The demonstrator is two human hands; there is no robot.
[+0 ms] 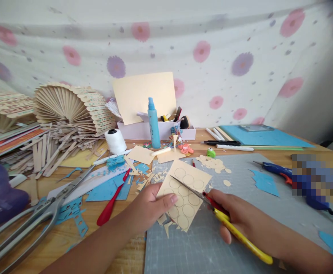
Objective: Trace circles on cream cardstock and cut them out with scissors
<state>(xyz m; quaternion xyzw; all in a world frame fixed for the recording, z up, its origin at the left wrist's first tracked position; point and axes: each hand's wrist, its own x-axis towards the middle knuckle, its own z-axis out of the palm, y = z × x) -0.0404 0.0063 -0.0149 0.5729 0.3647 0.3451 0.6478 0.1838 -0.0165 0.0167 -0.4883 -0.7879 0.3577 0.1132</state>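
My left hand [156, 207] pinches the left edge of a cream card [183, 190], its thumb lying on top. Rows of pencilled circles cover the card. In my right hand [235, 213] is a pair of scissors [226, 220] with yellow and red handles. Their blades lie across the card among the circles, pointing up and left; I cannot tell how far apart they are. Cream offcuts [166, 224] lie under the card on the grey cutting mat [183, 251]. Beyond it is a pile of cut cream paper discs [212, 163].
Large metal shears [49, 209] and a red-handled tool [112, 201] lie at left. A blue glue gun [300, 186] rests at right. Behind stand a blue bottle [154, 127], a white thread spool [115, 141] and a white box [166, 130]. Wooden sticks [49, 148] heap at far left.
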